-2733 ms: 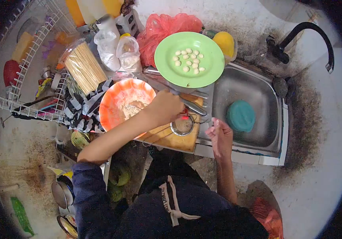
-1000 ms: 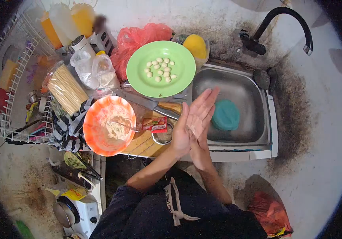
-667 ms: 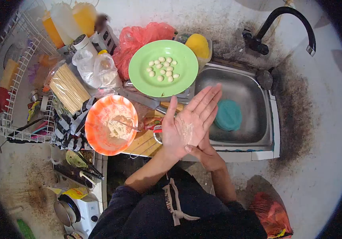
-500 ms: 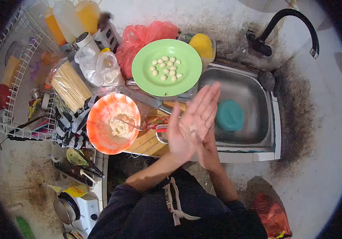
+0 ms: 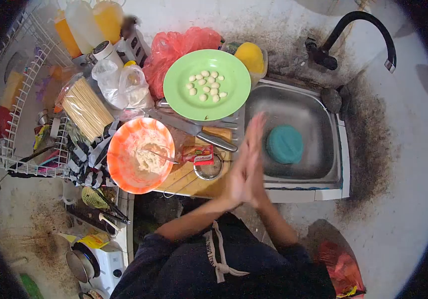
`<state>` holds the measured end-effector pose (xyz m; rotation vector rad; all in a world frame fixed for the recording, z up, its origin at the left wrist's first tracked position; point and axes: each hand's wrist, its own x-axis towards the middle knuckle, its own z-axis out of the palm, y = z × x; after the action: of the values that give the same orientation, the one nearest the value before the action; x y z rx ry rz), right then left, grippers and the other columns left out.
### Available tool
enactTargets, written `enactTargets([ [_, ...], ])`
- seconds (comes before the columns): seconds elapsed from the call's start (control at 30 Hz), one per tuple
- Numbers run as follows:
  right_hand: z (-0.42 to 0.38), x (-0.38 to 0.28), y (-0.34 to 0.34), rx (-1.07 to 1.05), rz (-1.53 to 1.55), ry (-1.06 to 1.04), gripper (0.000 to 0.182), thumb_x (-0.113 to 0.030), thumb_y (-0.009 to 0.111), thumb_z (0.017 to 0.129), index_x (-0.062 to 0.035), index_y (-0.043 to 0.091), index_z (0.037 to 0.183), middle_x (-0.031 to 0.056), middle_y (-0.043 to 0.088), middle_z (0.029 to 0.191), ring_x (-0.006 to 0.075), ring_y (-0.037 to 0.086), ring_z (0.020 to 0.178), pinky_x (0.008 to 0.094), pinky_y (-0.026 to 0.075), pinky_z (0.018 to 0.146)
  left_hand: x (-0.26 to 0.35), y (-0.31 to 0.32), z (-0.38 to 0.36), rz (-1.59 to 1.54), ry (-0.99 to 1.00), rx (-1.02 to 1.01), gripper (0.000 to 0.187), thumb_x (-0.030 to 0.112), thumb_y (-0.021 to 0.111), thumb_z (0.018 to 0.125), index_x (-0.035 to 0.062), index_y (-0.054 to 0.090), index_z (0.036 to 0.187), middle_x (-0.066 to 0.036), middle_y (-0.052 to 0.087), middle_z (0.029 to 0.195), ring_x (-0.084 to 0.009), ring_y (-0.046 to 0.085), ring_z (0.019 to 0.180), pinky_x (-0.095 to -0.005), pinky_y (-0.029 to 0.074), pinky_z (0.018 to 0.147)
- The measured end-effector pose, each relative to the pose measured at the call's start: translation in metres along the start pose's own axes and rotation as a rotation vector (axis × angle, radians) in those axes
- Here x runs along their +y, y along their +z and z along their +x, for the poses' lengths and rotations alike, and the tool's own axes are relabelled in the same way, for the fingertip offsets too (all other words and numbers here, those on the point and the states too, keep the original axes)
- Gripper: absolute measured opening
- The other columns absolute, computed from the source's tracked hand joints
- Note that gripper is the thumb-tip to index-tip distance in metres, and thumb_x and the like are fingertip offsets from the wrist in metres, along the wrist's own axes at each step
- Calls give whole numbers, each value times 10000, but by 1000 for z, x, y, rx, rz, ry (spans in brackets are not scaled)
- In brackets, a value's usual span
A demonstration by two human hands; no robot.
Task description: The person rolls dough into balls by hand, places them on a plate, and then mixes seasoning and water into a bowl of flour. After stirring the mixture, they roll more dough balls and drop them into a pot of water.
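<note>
My left hand (image 5: 239,172) and my right hand (image 5: 257,174) are pressed palm to palm, fingers stretched out and pointing up the view, blurred by motion; what lies between the palms is hidden. Above them, a green plate (image 5: 179,102) holds several small pale dough balls (image 5: 206,89). An orange-and-white bowl (image 5: 119,164) to the left contains pale dough (image 5: 149,162) with a metal utensil in it. Nearest to my hands are a small strainer (image 5: 208,169), a red packet (image 5: 199,153) and a knife (image 5: 216,141) on a wooden board (image 5: 186,183).
A metal sink (image 5: 313,172) with a teal round object (image 5: 284,144) is at the right, under a black faucet (image 5: 363,15). Skewers (image 5: 87,107), plastic bags (image 5: 109,84) and a wire rack (image 5: 17,117) stand left. A stove (image 5: 110,266) is lower left.
The palms, turned partly open half a second ago with a pale smear showing on one, have closed flat against each other. The strainer and packet are now less covered.
</note>
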<state>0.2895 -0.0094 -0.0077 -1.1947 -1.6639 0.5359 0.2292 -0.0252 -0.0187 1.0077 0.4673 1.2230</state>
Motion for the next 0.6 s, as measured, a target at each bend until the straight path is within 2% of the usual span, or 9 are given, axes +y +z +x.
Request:
enactTargets([
  [0.07,4,15,-1,58,34,28,673,-337,281,874,45,39,1372,200,-12,1448,334,-28,1340,385,0,1086,-14,20,-17,17,-124,138,514,310,190,961,31,126,1388,-100,153,1443,-211,144,1328,-317,87,1081],
  [0.17,-32,11,17,-24,-75,-22,670,-388,247,884,34,73,1375,213,39,1440,347,-5,1339,404,3,1082,9,14,-13,19,-242,112,524,324,211,959,22,145,1383,-105,192,1427,-205,173,1316,-326,115,1079],
  [0.27,-51,6,23,-98,-131,-29,674,-421,224,890,27,96,1376,221,73,1435,355,10,1338,418,5,1080,-10,-21,3,84,-230,103,572,384,215,952,6,160,1378,-97,203,1425,-196,173,1316,-308,114,1074],
  [0.33,-32,2,5,-11,-59,-191,709,-498,175,892,13,113,1378,219,87,1433,369,24,1334,429,3,1075,-16,-22,2,115,-215,88,598,414,218,948,-2,168,1375,-94,209,1424,-191,173,1316,-299,113,1072],
  [0.37,-15,-1,-3,78,-182,-164,629,-450,119,926,-27,102,1390,114,64,1462,239,6,1349,354,-2,1084,-15,-9,-7,90,-248,82,617,428,217,945,-7,146,1377,-101,180,1434,-196,149,1323,-305,98,1073],
  [0.4,-1,11,-10,79,-184,-163,629,-450,119,926,-27,102,1390,114,64,1462,239,6,1349,354,-2,1084,-13,4,-14,66,-282,75,637,442,216,942,-13,125,1378,-109,150,1443,-202,124,1330,-312,83,1075],
  [0.47,15,28,-20,214,151,173,636,-458,133,926,-34,63,1394,112,48,1464,235,-5,1349,362,-8,1083,-15,15,-19,314,-157,-7,659,451,220,938,-8,64,1384,-128,58,1459,-214,55,1342,-331,42,1076],
  [0.53,7,16,-17,235,246,188,629,-451,134,929,-34,61,1395,113,44,1464,233,-3,1349,361,-11,1081,-29,8,-11,293,131,-171,651,449,197,937,18,20,1391,-122,0,1464,-218,4,1346,-343,10,1075],
  [0.6,-22,2,-2,255,343,214,623,-444,135,933,-35,60,1396,114,39,1465,230,0,1349,360,-13,1079,-6,4,11,239,117,-151,622,424,178,942,23,26,1392,-112,9,1466,-228,9,1347,-343,7,1075],
])
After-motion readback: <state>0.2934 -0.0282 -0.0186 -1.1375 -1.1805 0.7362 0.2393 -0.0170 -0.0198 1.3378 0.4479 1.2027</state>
